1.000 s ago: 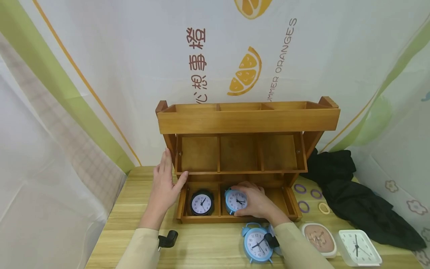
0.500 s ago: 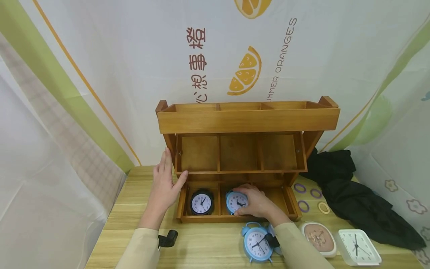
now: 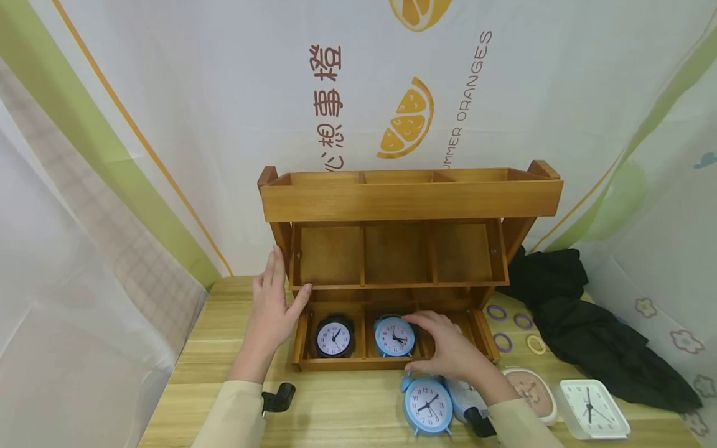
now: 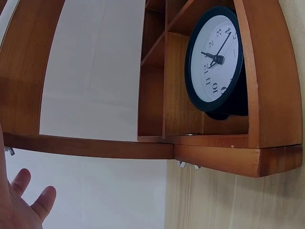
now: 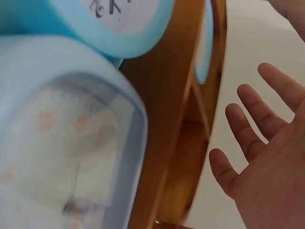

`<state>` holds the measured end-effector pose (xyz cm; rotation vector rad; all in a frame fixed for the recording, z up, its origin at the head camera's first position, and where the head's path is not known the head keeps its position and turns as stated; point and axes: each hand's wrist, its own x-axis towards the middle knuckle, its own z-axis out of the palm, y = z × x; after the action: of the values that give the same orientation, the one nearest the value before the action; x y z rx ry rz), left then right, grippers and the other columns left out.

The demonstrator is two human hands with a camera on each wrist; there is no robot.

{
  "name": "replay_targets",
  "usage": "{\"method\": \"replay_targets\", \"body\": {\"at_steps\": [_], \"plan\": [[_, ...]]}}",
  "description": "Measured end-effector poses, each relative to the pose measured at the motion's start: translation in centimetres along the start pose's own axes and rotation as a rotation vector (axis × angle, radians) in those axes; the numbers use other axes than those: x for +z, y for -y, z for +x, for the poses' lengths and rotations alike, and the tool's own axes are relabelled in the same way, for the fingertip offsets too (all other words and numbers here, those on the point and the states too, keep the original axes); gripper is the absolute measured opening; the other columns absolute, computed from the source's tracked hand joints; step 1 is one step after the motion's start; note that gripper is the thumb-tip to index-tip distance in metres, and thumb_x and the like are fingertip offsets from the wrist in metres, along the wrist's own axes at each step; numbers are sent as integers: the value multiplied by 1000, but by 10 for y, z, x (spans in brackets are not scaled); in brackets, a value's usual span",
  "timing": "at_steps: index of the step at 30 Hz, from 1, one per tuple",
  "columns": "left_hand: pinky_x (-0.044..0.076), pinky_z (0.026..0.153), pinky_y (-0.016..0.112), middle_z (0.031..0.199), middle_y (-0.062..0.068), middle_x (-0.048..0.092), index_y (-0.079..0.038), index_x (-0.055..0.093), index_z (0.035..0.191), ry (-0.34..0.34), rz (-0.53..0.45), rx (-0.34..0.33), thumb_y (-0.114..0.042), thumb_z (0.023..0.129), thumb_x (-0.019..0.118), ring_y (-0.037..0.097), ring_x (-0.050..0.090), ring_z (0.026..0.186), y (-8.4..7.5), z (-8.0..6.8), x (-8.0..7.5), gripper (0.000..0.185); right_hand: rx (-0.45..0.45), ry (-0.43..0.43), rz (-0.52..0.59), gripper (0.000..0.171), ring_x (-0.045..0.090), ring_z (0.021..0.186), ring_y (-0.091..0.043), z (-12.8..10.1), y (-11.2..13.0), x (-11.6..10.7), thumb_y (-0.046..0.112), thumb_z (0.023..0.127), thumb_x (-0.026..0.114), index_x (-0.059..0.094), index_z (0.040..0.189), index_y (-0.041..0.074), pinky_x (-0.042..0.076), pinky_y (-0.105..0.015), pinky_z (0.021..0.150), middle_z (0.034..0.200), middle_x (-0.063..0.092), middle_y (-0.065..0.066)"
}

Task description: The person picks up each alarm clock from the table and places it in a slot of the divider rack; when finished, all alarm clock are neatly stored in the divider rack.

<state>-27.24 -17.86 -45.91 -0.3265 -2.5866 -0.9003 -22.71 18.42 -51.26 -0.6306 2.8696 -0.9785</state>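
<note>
- Head view: a blue alarm clock [image 3: 394, 336] stands in the middle compartment of the lowest tier of a wooden tiered box [image 3: 411, 200]; a black alarm clock [image 3: 334, 336] occupies the compartment to its left.
- Right hand [image 3: 448, 354]: fingers curved and parted beside the blue alarm clock, gripping nothing; the right wrist view shows four of them spread.
- Left hand [image 3: 273, 314]: fingers extended at the box's left side, holding nothing; whether they touch the wood cannot be told.
- Left wrist view only: the outer side of the box, with small metal fittings [image 4: 188, 164].
- Right wrist view: a pale clock [image 5: 128, 138], its face blurred, fills the foreground; the head view shows it mostly hidden by the right wrist, next to a second blue clock [image 3: 428, 406] on the table [image 3: 336, 410].
- Head view only: a white square clock [image 3: 594, 409], rings [image 3: 536, 344] and black cloth [image 3: 588, 342], at right.
</note>
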Motion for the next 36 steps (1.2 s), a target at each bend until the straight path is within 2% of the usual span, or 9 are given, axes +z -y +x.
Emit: {"method": "replay_targets", "body": {"at_steps": [6, 11, 13, 16, 19, 25, 28, 33, 36], "plan": [[42, 98, 74, 175, 13, 6, -25, -10, 168, -1, -5, 0, -43, 104, 60, 54, 30, 138, -1, 0, 2, 97, -46, -10, -14, 86, 53, 129, -35, -34, 7, -4, 42, 73, 95, 59, 147, 21, 40, -71, 99, 145, 57, -1], [40, 100, 75, 175, 14, 5, -23, -9, 168, 1, -4, -7, -44, 104, 59, 55, 29, 139, 1, -2, 2, 96, -79, -19, -24, 85, 57, 123, -31, -60, 6, 7, 52, 71, 93, 60, 145, 28, 41, -71, 91, 140, 59, 6], [39, 101, 75, 175, 13, 5, -22, -9, 168, -1, -5, -6, -44, 104, 59, 55, 29, 139, 2, -2, 2, 96, -73, -20, -38, 84, 57, 124, -28, -69, 4, 12, 58, 70, 91, 60, 144, 32, 38, -71, 93, 140, 59, 9], [38, 102, 75, 175, 13, 4, -23, -10, 168, -2, -8, -4, -43, 104, 59, 55, 29, 139, 3, -3, 2, 96, -56, -12, -61, 85, 57, 123, -21, -78, 2, 19, 62, 69, 90, 60, 143, 34, 34, -66, 94, 140, 57, 13], [37, 103, 75, 175, 13, 4, -23, -10, 168, 1, -5, -6, -43, 105, 59, 55, 28, 139, 4, -3, 3, 96, -31, 17, -71, 85, 56, 123, -17, -84, -1, 26, 60, 69, 91, 59, 144, 33, 31, -63, 97, 140, 56, 14], [36, 103, 75, 175, 12, 5, -25, -10, 168, 6, 6, -18, -45, 104, 59, 53, 28, 139, 5, -5, 6, 96, -41, 32, -138, 85, 58, 120, -20, -89, -3, 32, 55, 70, 92, 58, 145, 33, 31, -60, 92, 138, 55, 7], [35, 104, 73, 174, 15, 10, -24, -8, 168, -22, 9, 21, -42, 103, 61, 54, 28, 138, 6, -5, 6, 97, -45, 28, -151, 83, 56, 120, -20, -90, -1, 32, 53, 71, 92, 59, 144, 32, 32, -59, 91, 138, 55, 7], [28, 108, 66, 167, 26, 28, -15, 2, 169, -141, 26, 161, -33, 97, 65, 58, 31, 135, 7, -1, 4, 98, -10, 49, -148, 81, 55, 125, -20, -88, 1, 33, 53, 73, 91, 58, 145, 33, 33, -61, 94, 141, 55, 7], [29, 108, 65, 162, 28, 35, -14, 5, 169, -179, 34, 192, -33, 95, 64, 55, 32, 134, 6, 0, 3, 97, 12, 53, -170, 81, 54, 126, -19, -88, 1, 32, 53, 73, 91, 58, 144, 34, 34, -62, 96, 141, 56, 9]]}}
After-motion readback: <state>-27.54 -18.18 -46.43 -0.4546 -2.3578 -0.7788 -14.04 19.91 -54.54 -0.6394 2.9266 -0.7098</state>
